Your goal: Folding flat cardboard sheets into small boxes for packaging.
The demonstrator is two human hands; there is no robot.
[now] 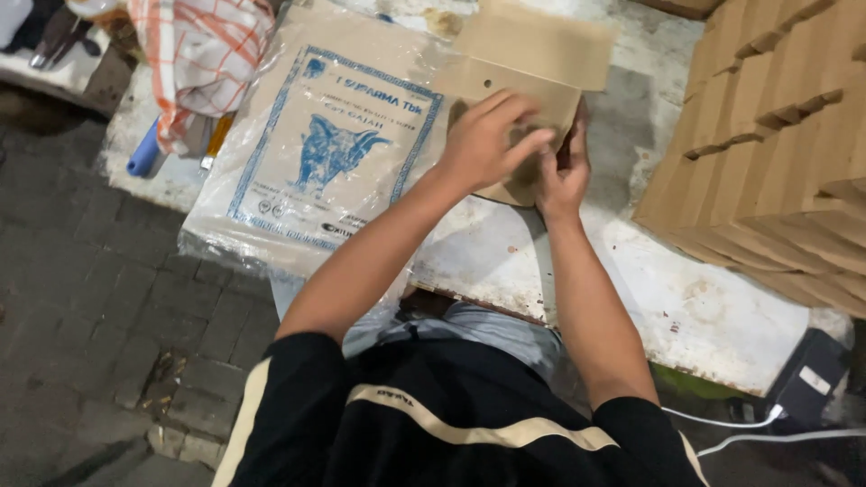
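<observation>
A person leans over a worn white table (667,298). Both hands are on a flat brown cardboard piece (532,63) that lies on the table top, near the far edge. The left hand (487,140) lies on top of the cardboard with its fingers spread and bent, pressing on it. The right hand (564,171) holds the cardboard's near edge, with the thumb on one side and the fingers tucked under, so it is gripping the piece. The two hands almost touch.

Just left of the hands lies a clear plastic pack (307,153). Inside it is a stack of brown paper sheets, and the top sheet has a blue picture of an animal in a blue frame. The pack is closed and lies flat.

At the right stands a big stack of folded cardboard boxes (776,144). Far left is a checked orange and white cloth (198,54) with a blue handle (142,153) beside it.
</observation>
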